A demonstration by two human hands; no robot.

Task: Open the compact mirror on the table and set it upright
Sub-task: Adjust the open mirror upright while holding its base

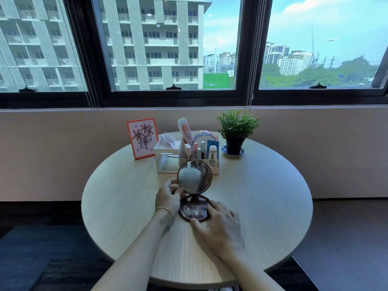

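Head view: compact mirror (pixel 194 194) sits open mid-worktop (pixel 262 196), lid upright at 12 o'clock of its base; my left hand (pixel 168 198) pinches the lid edge, my right hand (pixel 218 227) rests flat on the base, fingers closed on nothing. I'd keep the base pinned and release the lid slowly. Count: one mirror, one organizer (pixel 168 153), one plant (pixel 237 131), one framed card (pixel 142 138).
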